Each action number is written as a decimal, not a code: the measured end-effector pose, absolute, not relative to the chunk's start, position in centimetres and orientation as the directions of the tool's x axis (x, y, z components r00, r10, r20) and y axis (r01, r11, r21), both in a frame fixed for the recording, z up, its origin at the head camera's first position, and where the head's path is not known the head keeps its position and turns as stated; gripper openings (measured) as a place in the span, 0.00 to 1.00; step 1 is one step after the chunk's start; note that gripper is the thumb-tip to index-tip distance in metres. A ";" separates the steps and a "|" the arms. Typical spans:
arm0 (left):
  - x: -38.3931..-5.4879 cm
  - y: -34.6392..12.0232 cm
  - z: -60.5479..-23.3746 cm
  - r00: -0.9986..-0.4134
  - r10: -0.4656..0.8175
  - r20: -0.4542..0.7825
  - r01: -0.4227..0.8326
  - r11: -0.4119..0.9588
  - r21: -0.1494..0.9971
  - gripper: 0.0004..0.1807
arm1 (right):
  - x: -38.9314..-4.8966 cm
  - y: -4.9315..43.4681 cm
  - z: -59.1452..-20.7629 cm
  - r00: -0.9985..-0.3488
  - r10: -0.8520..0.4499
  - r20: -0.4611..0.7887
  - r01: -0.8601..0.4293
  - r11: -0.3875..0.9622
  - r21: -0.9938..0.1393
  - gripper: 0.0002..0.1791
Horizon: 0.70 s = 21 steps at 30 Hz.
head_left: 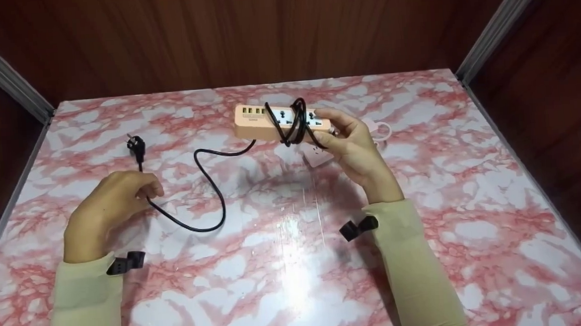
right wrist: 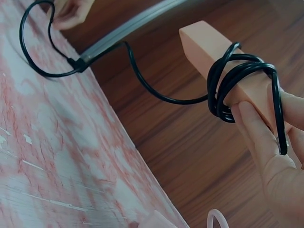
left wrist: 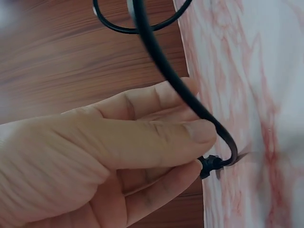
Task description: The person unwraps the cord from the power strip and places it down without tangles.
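My right hand (head_left: 358, 151) grips one end of a peach-coloured power strip (head_left: 253, 130), held up above the table with its sockets and USB ports showing. Several turns of its black cable (head_left: 212, 180) are wound around that end, close by the fingers. From the strip, the loose length curves leftward to my left hand (head_left: 113, 199). There the thumb and fingers pinch the cable a short way from its black plug (head_left: 137, 147), whose metal pins point away from me. In the left wrist view, the cable (left wrist: 164, 66) runs past the thumb tip.
Behind my right hand, partly covered, lies a pale pink socket block (head_left: 316, 156) with a pink loop (head_left: 382, 131) beside it. The marbled red and white table (head_left: 258, 296) ends at a dark wood panel (head_left: 242, 35) at the back.
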State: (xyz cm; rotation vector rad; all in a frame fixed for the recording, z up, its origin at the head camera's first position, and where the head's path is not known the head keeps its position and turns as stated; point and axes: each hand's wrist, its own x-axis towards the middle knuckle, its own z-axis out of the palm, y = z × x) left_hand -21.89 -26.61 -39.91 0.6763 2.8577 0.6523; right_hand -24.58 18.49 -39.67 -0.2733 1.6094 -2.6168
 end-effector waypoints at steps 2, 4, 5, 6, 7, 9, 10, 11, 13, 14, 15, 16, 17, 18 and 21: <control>-22.0 -26.4 -39.7 -0.887 0.462 -0.002 0.418 0.804 0.423 0.10 | -24.6 18.6 -39.7 -0.984 -0.140 0.114 -0.038 -0.458 -0.888 0.24; -22.1 -26.1 -39.5 -0.888 0.459 0.038 0.434 0.805 0.405 0.09 | -24.5 18.7 -39.8 -0.984 -0.137 0.112 -0.037 -0.459 -0.888 0.24; -22.1 -25.8 -39.4 -0.892 0.448 0.065 0.434 0.807 0.401 0.08 | -24.5 18.7 -39.8 -0.984 -0.135 0.112 -0.038 -0.458 -0.888 0.24; -22.1 -25.4 -39.3 -0.894 0.436 0.103 0.438 0.805 0.399 0.08 | -24.5 18.7 -39.7 -0.984 -0.136 0.111 -0.037 -0.456 -0.889 0.24; -22.0 -25.0 -39.2 -0.896 0.420 0.144 0.441 0.804 0.400 0.07 | -24.5 18.7 -39.7 -0.984 -0.137 0.110 -0.036 -0.454 -0.890 0.24; -21.9 -23.9 -39.0 -0.892 0.382 0.241 0.450 0.796 0.405 0.06 | -24.6 18.7 -39.8 -0.984 -0.140 0.107 -0.033 -0.450 -0.892 0.24; -21.8 -23.4 -38.9 -0.887 0.360 0.289 0.454 0.791 0.410 0.06 | -24.6 18.7 -39.8 -0.984 -0.141 0.106 -0.032 -0.448 -0.893 0.24; -21.7 -22.7 -38.9 -0.877 0.339 0.341 0.464 0.784 0.413 0.07 | -24.6 18.7 -39.8 -0.984 -0.141 0.106 -0.031 -0.449 -0.893 0.24; -21.6 -21.4 -38.9 -0.850 0.306 0.429 0.485 0.772 0.411 0.08 | -24.6 18.7 -39.8 -0.984 -0.139 0.107 -0.033 -0.451 -0.892 0.24; -21.6 -20.7 -39.0 -0.833 0.295 0.468 0.498 0.768 0.403 0.10 | -24.6 18.7 -39.8 -0.984 -0.140 0.109 -0.034 -0.452 -0.891 0.25; -21.5 -20.1 -39.1 -0.818 0.286 0.498 0.509 0.765 0.396 0.11 | -24.6 18.6 -39.8 -0.984 -0.141 0.113 -0.037 -0.452 -0.891 0.25; -21.5 -19.4 -39.2 -0.806 0.280 0.522 0.518 0.760 0.392 0.12 | -24.6 18.6 -39.8 -0.983 -0.142 0.116 -0.039 -0.454 -0.890 0.24; -21.5 -18.8 -39.3 -0.794 0.278 0.541 0.528 0.756 0.387 0.14 | -24.6 18.6 -39.8 -0.982 -0.144 0.120 -0.041 -0.457 -0.888 0.24; -21.4 -18.3 -39.5 -0.785 0.280 0.552 0.536 0.754 0.381 0.15 | -24.6 18.6 -39.8 -0.981 -0.147 0.124 -0.043 -0.459 -0.888 0.24; -21.3 -17.0 -40.0 -0.772 0.299 0.561 0.557 0.743 0.371 0.18 | -24.6 18.4 -39.8 -0.979 -0.154 0.134 -0.048 -0.465 -0.884 0.24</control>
